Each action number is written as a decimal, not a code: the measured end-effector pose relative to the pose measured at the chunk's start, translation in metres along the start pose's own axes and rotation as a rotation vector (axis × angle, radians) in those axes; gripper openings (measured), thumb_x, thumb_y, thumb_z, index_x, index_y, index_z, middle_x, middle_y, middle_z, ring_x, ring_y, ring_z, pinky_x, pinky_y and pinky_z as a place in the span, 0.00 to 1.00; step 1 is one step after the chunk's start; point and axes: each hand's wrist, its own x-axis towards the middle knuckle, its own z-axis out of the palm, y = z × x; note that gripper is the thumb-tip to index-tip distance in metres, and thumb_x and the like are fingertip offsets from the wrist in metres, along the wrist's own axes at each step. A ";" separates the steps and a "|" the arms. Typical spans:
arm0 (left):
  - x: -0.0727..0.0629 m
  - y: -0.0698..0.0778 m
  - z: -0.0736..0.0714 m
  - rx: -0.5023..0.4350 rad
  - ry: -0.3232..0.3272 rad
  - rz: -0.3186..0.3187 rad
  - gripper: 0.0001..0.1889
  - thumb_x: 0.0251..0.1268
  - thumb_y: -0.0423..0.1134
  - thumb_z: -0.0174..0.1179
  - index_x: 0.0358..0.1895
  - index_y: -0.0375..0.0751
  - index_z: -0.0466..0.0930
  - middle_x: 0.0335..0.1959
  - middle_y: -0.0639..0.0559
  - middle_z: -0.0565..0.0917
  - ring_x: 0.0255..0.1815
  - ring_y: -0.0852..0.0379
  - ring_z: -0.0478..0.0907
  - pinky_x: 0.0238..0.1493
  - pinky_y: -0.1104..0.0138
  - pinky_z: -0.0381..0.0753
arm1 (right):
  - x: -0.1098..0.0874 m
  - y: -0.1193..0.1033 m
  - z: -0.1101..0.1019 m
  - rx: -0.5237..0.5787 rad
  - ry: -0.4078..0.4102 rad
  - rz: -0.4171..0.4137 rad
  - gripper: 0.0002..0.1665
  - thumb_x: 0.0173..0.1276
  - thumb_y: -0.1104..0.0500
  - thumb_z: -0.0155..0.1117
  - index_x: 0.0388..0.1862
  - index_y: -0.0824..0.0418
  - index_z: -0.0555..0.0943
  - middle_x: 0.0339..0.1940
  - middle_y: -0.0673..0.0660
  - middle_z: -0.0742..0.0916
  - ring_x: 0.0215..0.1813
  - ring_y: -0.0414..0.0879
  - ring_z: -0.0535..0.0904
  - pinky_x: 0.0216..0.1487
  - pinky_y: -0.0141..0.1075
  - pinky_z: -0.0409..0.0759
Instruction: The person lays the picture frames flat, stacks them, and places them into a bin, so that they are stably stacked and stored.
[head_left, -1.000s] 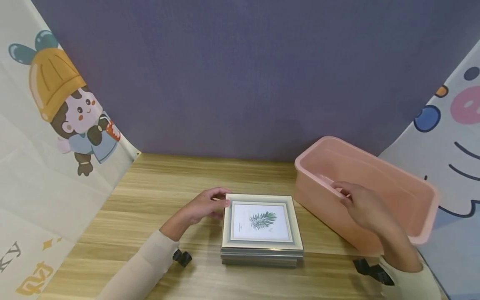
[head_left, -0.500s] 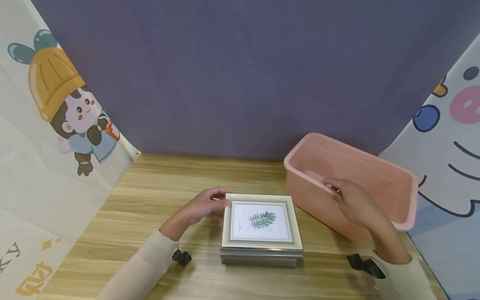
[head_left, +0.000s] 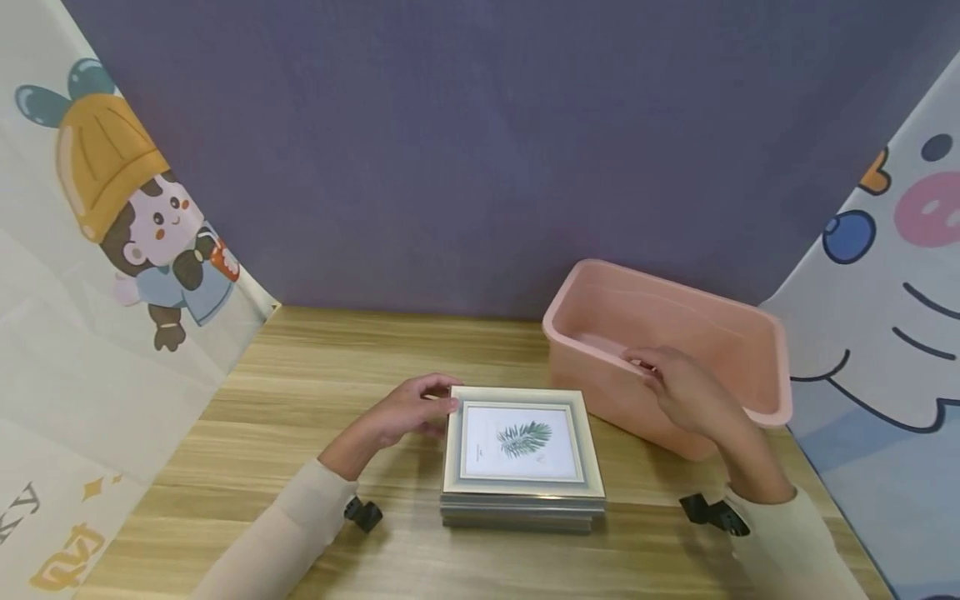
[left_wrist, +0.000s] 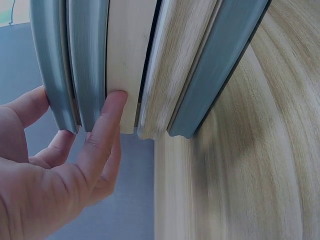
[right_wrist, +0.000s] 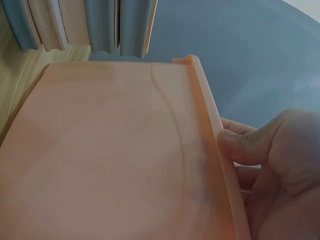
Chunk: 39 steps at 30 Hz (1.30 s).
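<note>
A stack of picture frames (head_left: 522, 442) lies on the table, the top one showing a green palm leaf print. My left hand (head_left: 411, 412) rests against the stack's left side. In the left wrist view, fingertips (left_wrist: 116, 100) touch the edges of blue-grey and pale wood frames (left_wrist: 127, 55) without wrapping round them. To the right stands a pink plastic bin (head_left: 622, 392). Its near rim is pinched by my right hand (head_left: 686, 392), with the thumb (right_wrist: 237, 146) outside and the other fingers over the inside. Part of the bin's interior is hidden by this hand.
The wood-grain table (head_left: 337, 350) meets a dark blue-purple backdrop (head_left: 450, 167) behind. Printed cloth walls (head_left: 82, 333) with cartoon figures flank both sides. Black straps hang at both wrists, close to the beige sleeves (head_left: 288, 533).
My right hand has drawn the pink bin leftward and slightly back, closer to the stack. The left hand and the picture frames have stayed in place.
</note>
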 end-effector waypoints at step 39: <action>0.003 -0.003 -0.002 -0.010 -0.012 0.018 0.26 0.73 0.39 0.62 0.69 0.34 0.70 0.55 0.41 0.74 0.45 0.54 0.81 0.47 0.54 0.90 | 0.049 -0.012 0.009 0.168 -0.180 -0.142 0.19 0.74 0.71 0.57 0.58 0.57 0.84 0.50 0.55 0.90 0.52 0.53 0.85 0.54 0.50 0.85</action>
